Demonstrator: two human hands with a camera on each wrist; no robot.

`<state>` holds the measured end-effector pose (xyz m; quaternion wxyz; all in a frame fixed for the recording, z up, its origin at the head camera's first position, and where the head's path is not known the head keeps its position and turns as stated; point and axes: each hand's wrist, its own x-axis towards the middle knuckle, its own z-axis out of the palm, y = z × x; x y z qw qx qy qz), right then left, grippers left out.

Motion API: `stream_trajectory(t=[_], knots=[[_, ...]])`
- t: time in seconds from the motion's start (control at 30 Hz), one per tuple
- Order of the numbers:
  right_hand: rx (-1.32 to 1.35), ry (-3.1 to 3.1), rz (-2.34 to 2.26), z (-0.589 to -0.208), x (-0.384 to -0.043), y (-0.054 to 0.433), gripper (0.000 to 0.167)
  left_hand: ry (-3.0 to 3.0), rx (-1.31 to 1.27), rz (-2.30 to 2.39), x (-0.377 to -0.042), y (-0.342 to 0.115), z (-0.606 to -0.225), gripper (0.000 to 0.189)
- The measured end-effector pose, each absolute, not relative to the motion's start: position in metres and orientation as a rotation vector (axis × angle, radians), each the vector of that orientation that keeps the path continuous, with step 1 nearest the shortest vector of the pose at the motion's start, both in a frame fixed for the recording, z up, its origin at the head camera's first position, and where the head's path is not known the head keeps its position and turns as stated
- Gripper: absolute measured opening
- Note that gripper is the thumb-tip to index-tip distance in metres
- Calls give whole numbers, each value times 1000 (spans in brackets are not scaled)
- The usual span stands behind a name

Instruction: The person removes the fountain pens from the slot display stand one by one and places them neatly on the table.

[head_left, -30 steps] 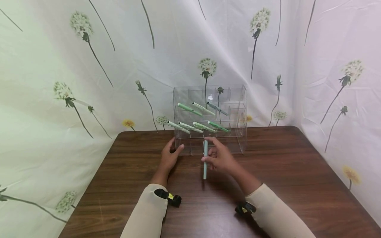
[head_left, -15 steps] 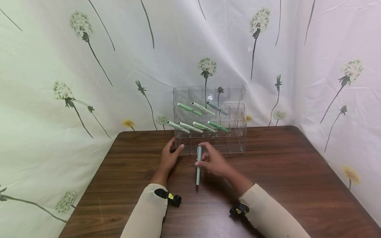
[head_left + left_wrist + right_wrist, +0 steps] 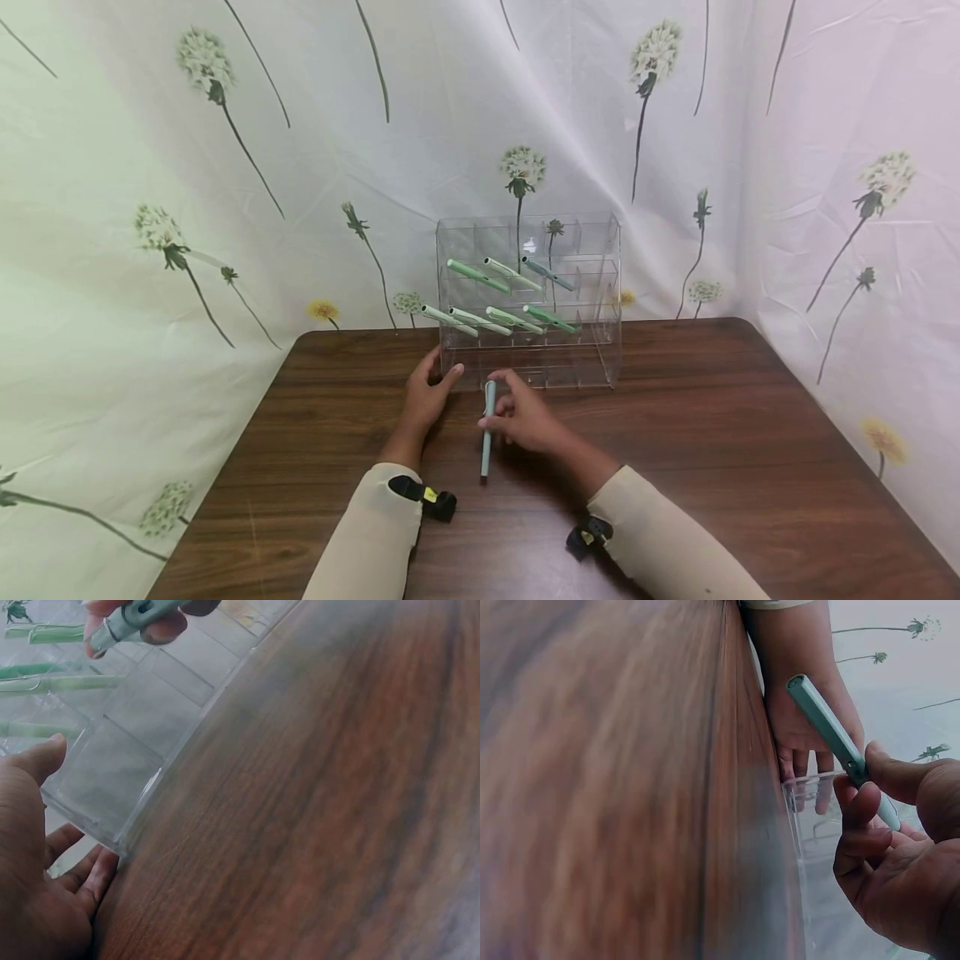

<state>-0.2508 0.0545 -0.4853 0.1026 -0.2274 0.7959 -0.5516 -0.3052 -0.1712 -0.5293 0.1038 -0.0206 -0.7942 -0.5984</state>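
Note:
In the head view my right hand (image 3: 528, 421) pinches a mint-blue capped pen (image 3: 486, 454) between thumb and fingers, clip end up, in front of a clear plastic rack (image 3: 609, 333). The right wrist view shows the pen (image 3: 825, 724) slanting out past the thumb. My left hand (image 3: 426, 400) holds the rack's lower left corner, thumb in front and fingers along the outer side. The rack's upper row bears a green pen (image 3: 477, 277), a pale pen (image 3: 512, 273) and a grey-blue pen (image 3: 547, 272). Several pale and green pens (image 3: 550, 318) lean in the row below.
A dark brown wooden table (image 3: 720, 433) carries the rack near its back edge. White fabric (image 3: 420, 150) printed with dandelions hangs behind and at both sides. Black straps (image 3: 588, 535) with small cameras sit over the sleeves at the wrists.
My right hand has moved left and toward the body with the pen, from in front of the rack's middle to nearer my left hand. The left hand has stayed on the corner.

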Motion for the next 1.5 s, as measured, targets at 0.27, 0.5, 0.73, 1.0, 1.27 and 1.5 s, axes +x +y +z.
stream_trajectory(t=[0.27,0.5,0.73,1.0,1.27,1.5], knots=[[-638,2320,-1621,-495,-252,44,73,-2334,-53,-1754,-308,-171,-531,68],[-609,2295,-1619,-499,-250,35,74,-2351,-37,-1757,-307,-170,-529,67],[-599,2305,-1587,-503,-251,32,76,-2365,-22,-1767,-308,-170,-528,66],[-659,2318,-1530,-512,-258,32,75,-2345,-42,-1780,-308,-170,-528,64],[-670,2303,-1521,-517,-264,31,71,-2348,-34,-1801,-306,-172,-528,67],[-693,2288,-1511,-518,-265,31,70,-2332,-56,-1803,-305,-172,-528,66]])
